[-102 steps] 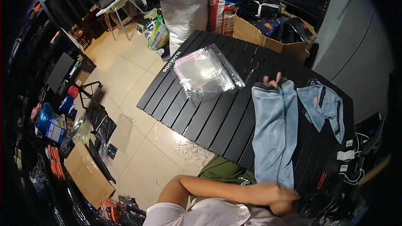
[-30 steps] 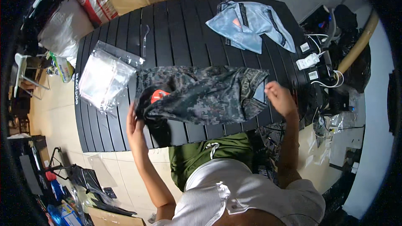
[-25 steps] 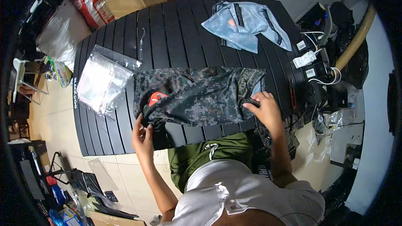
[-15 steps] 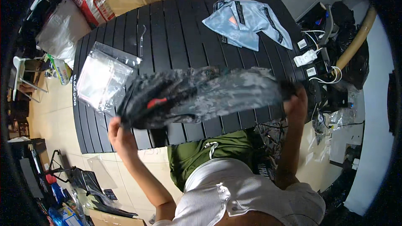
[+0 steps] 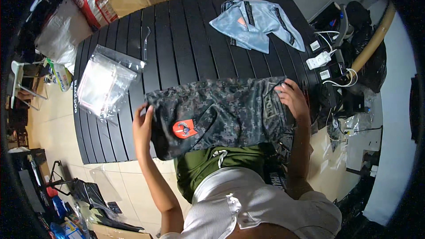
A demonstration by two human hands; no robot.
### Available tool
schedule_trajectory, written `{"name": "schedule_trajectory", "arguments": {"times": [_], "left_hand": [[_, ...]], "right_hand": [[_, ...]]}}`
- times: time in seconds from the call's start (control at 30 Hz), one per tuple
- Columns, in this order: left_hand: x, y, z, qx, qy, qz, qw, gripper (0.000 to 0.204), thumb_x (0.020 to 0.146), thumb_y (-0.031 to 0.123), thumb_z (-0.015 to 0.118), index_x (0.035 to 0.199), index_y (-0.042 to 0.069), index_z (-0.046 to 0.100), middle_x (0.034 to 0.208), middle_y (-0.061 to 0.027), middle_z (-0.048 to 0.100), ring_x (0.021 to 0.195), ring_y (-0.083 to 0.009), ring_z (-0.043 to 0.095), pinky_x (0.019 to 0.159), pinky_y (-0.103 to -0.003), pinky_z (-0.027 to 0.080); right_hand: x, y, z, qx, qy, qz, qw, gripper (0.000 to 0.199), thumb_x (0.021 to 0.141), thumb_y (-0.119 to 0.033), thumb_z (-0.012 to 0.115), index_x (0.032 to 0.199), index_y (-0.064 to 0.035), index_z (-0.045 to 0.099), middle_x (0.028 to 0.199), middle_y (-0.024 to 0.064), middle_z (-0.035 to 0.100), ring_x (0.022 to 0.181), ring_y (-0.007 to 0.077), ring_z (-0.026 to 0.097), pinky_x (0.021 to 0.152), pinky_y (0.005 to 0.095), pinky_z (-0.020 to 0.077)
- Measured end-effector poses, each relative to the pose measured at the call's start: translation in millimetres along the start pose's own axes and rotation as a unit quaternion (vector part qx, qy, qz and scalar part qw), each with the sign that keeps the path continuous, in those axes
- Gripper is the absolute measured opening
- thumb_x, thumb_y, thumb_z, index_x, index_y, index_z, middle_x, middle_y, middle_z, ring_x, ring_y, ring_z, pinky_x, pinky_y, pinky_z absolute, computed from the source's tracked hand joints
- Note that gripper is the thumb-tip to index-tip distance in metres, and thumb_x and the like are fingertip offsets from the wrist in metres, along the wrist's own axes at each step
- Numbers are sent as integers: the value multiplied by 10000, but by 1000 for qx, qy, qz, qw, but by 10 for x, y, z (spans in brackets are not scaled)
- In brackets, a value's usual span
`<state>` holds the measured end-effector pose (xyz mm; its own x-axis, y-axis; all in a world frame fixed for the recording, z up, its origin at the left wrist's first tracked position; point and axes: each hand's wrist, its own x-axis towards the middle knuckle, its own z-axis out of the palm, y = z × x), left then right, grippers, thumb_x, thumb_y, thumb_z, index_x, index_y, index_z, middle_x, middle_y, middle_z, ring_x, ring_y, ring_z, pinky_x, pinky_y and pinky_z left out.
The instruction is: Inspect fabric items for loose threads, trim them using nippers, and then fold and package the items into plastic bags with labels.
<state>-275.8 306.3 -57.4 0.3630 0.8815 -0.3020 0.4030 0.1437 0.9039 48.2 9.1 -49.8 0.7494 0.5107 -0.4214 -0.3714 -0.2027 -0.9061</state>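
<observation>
A digital-camouflage garment in dark grey and green lies spread along the near part of the table, its lower edge reaching the table's front edge. It bears a red patch left of its middle and a stitched rectangular label at its right end. At its upper left side, my left hand pinches the edge between thumb and fingers. My right hand is closed on the upper right corner, fingers bent over the dark edge there. Part of the fabric under both hands is hidden.
On the black slatted table lie clear plastic bags to the left and a light-blue garment at the far right. A white power adapter with cables sits by the right edge. Beyond the far left edge stands a cardboard box.
The camouflage garment, blurred and stretched above the table before, now lies flatter and closer to me, its red patch fully showing. My hands have come nearer together.
</observation>
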Motion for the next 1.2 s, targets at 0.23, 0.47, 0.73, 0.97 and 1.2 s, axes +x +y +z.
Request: {"name": "schedule_trajectory", "arguments": {"times": [0.23,0.47,0.73,0.97,1.2], "left_hand": [[572,119,97,-78,-95,111,986,307,807,-23,544,1109,30,559,1035,-31,590,974,-105,528,853,-210,396],[411,316,-44,-119,-109,105,981,377,835,-1,502,1212,-7,505,1147,-47,557,992,-97,517,875,-217,392],[-421,-12,-171,-152,-13,6,988,230,796,23,623,1025,8,638,952,-33,628,810,-70,552,705,-173,425],[-660,-159,82,-347,-143,-118,919,406,820,-48,531,1221,-2,488,1052,-62,588,889,-101,558,755,-194,432],[-780,-62,140,-378,-94,-126,912,406,816,-47,556,1215,-28,488,664,100,426,539,12,309,490,-145,233]], "right_hand": [[611,-169,283,-275,66,-100,954,255,786,-228,649,960,-49,595,771,-26,555,693,85,503,641,236,398],[674,-164,63,-215,43,-326,919,169,812,-98,616,957,-15,590,726,-39,539,631,53,460,571,195,364],[144,-485,-243,-212,116,-272,932,210,861,-134,561,1038,-21,559,802,-47,482,711,42,438,654,165,362],[239,332,-766,-601,318,-137,720,362,795,-245,620,1072,-22,553,904,189,587,877,350,541,779,430,424],[382,647,-1492,-463,244,-130,842,438,760,-318,680,1032,-3,544,763,103,529,699,190,516,653,306,427]]}}
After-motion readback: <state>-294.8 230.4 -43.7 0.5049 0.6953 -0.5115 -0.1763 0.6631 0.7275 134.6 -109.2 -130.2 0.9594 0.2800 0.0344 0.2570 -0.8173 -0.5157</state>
